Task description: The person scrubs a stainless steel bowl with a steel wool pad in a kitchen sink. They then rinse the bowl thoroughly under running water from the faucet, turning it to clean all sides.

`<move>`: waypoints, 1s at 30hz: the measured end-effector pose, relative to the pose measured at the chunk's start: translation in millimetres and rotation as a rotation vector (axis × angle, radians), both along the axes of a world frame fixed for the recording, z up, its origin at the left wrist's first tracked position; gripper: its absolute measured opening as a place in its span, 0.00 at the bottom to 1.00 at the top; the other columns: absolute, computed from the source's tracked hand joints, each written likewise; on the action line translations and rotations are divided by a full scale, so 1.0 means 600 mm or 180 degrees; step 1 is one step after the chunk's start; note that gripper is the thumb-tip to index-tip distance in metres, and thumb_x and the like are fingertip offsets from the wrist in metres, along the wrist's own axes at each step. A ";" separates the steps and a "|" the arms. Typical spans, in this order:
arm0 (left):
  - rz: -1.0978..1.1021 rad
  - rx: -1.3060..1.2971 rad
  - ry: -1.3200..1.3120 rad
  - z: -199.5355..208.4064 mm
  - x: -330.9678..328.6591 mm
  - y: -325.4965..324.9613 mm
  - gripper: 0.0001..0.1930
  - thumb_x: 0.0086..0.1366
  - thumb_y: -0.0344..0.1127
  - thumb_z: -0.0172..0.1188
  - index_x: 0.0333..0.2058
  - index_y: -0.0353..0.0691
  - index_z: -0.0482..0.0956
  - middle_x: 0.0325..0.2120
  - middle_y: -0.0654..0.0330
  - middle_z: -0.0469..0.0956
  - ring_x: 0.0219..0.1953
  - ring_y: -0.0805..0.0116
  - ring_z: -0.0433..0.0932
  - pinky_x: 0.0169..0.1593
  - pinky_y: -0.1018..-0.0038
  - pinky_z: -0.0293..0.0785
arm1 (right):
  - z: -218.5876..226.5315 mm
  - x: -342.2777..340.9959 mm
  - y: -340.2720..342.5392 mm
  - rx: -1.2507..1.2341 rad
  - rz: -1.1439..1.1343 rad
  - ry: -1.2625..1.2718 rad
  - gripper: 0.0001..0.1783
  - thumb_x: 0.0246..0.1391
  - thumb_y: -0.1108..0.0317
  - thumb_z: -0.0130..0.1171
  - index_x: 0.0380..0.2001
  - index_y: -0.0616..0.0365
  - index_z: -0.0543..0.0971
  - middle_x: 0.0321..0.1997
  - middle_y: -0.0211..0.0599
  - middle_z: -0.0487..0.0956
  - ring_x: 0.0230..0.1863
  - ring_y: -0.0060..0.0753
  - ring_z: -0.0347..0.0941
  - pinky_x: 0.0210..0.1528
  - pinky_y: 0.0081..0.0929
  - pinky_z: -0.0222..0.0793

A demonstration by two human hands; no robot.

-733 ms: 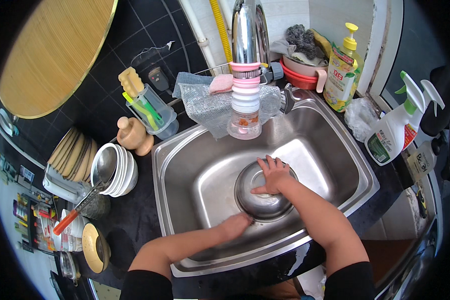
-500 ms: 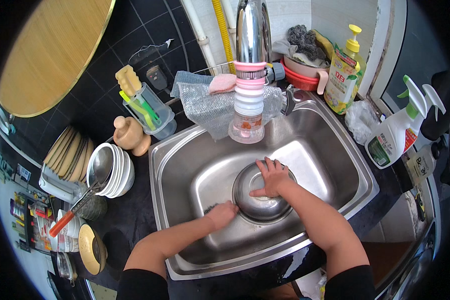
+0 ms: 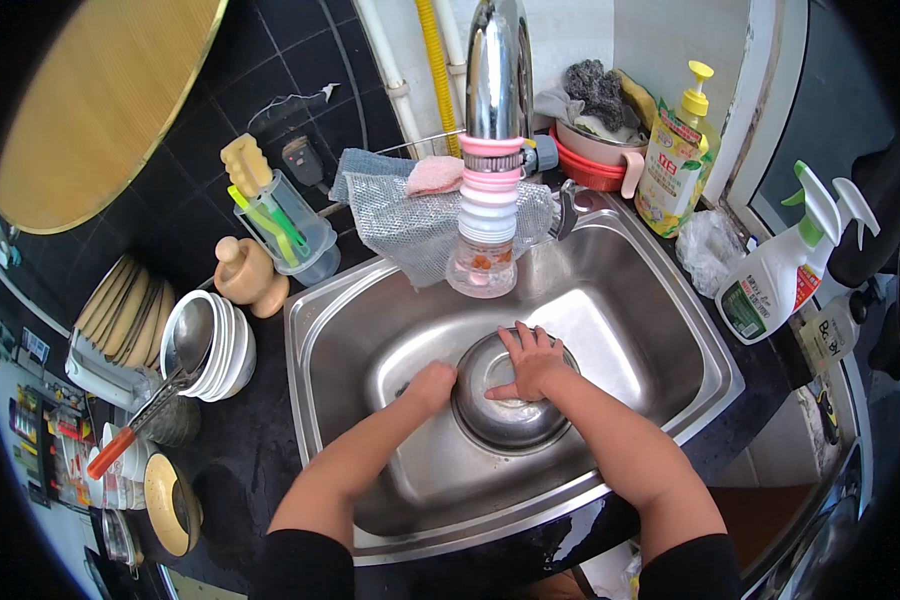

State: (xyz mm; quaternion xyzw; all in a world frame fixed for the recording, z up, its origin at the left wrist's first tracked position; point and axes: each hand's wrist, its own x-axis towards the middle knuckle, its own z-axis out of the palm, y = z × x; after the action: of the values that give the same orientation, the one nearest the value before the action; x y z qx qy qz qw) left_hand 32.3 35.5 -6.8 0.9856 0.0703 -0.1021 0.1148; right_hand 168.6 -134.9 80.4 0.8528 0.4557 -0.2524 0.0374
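Metal bowl (image 3: 505, 425), round, domed, shiny

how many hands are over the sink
2. The right hand is spread on the metal bowl; the left hand is curled just off the bowl's left side, inside the sink. No other hands show, and neither of these is fully hidden.

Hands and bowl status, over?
Right hand spread on upturned metal bowl. Left hand curled by bowl's left side, palm hidden. Faucet beyond, clear of both hands.
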 end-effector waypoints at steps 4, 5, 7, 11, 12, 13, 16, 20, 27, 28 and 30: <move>-0.0163 -0.0728 0.0577 0.035 -0.068 -0.033 0.16 0.47 0.25 0.54 0.39 0.39 0.76 0.31 0.46 0.75 0.37 0.48 0.74 0.41 0.61 0.70 | 0.010 -0.002 0.001 -0.0001 -0.0004 0.0024 0.63 0.32 0.24 0.50 0.65 0.45 0.38 0.69 0.41 0.39 0.68 0.51 0.37 0.62 0.57 0.40; -0.0184 -0.0915 0.0499 0.061 -0.078 -0.047 0.18 0.46 0.24 0.55 0.40 0.40 0.77 0.31 0.45 0.75 0.37 0.48 0.74 0.41 0.61 0.70 | 0.011 -0.001 0.002 -0.0011 -0.0003 0.0030 0.63 0.32 0.24 0.50 0.65 0.45 0.38 0.69 0.42 0.39 0.68 0.51 0.38 0.62 0.57 0.40; 0.0268 -0.0986 0.0164 0.106 -0.089 -0.069 0.18 0.49 0.26 0.57 0.42 0.43 0.76 0.32 0.46 0.75 0.37 0.47 0.73 0.42 0.61 0.69 | -0.014 0.003 -0.001 0.0280 0.0069 -0.0164 0.61 0.34 0.27 0.52 0.65 0.47 0.42 0.68 0.43 0.40 0.68 0.51 0.38 0.62 0.57 0.40; 0.1453 -0.1954 -0.1018 0.125 -0.089 -0.059 0.17 0.55 0.28 0.58 0.45 0.37 0.74 0.34 0.55 0.78 0.36 0.64 0.75 0.42 0.71 0.70 | -0.014 0.034 0.010 0.2040 -0.0159 -0.0361 0.51 0.41 0.37 0.57 0.62 0.54 0.52 0.67 0.48 0.46 0.67 0.52 0.41 0.62 0.51 0.43; 0.1786 -0.2383 -0.1290 0.129 -0.082 -0.054 0.17 0.56 0.28 0.58 0.45 0.36 0.74 0.34 0.57 0.78 0.36 0.69 0.75 0.41 0.73 0.70 | -0.002 0.034 0.012 0.2341 -0.0213 0.0230 0.49 0.42 0.40 0.58 0.62 0.55 0.53 0.66 0.49 0.48 0.66 0.51 0.44 0.62 0.47 0.45; 0.2013 -0.3106 -0.1408 0.147 -0.075 -0.055 0.16 0.57 0.29 0.57 0.46 0.34 0.73 0.36 0.59 0.77 0.37 0.73 0.74 0.41 0.76 0.69 | 0.013 0.035 0.016 0.2633 -0.0270 0.0845 0.46 0.44 0.43 0.58 0.61 0.56 0.55 0.64 0.49 0.51 0.65 0.50 0.47 0.62 0.43 0.47; 0.2495 -0.4775 -0.1790 0.172 -0.058 -0.063 0.17 0.60 0.27 0.54 0.49 0.36 0.70 0.37 0.61 0.76 0.38 0.76 0.74 0.43 0.79 0.69 | 0.083 -0.008 0.017 0.2274 -0.0390 0.2451 0.41 0.48 0.51 0.59 0.60 0.60 0.56 0.56 0.50 0.65 0.57 0.40 0.61 0.57 0.29 0.57; 0.2297 -0.5398 -0.2006 0.192 -0.031 -0.112 0.17 0.60 0.26 0.52 0.50 0.34 0.69 0.39 0.60 0.76 0.38 0.75 0.74 0.43 0.79 0.70 | 0.107 -0.020 0.007 0.1788 -0.0203 0.2652 0.38 0.49 0.56 0.59 0.58 0.65 0.58 0.48 0.47 0.71 0.48 0.34 0.67 0.50 0.28 0.63; 0.2034 -0.2910 -0.0988 0.116 -0.038 -0.110 0.29 0.54 0.36 0.61 0.54 0.33 0.63 0.42 0.52 0.72 0.45 0.61 0.73 0.47 0.70 0.70 | 0.113 0.033 -0.075 0.1234 -0.0553 0.0156 0.21 0.43 0.62 0.57 0.42 0.60 0.73 0.38 0.49 0.77 0.41 0.44 0.74 0.45 0.35 0.68; 0.2095 -0.2457 -0.0784 0.107 -0.040 -0.109 0.32 0.53 0.38 0.62 0.54 0.33 0.62 0.43 0.50 0.71 0.45 0.58 0.72 0.47 0.69 0.70 | 0.119 0.037 -0.083 0.0940 -0.0705 -0.0324 0.19 0.43 0.62 0.55 0.40 0.59 0.74 0.38 0.49 0.77 0.43 0.47 0.73 0.46 0.36 0.68; 0.2513 -0.2893 0.0035 0.112 -0.039 -0.115 0.38 0.50 0.44 0.64 0.54 0.30 0.58 0.46 0.43 0.68 0.49 0.50 0.69 0.51 0.66 0.67 | 0.101 0.058 -0.097 0.0336 -0.0735 -0.0532 0.18 0.45 0.63 0.53 0.40 0.58 0.74 0.42 0.48 0.76 0.45 0.47 0.72 0.47 0.37 0.68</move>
State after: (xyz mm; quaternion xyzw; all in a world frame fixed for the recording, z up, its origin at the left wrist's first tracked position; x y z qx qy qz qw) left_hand 9.1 -33.3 60.5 0.7367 0.3809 -0.0767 0.5535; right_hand 203.5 -193.0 140.9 0.9183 0.3625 -0.1588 0.0010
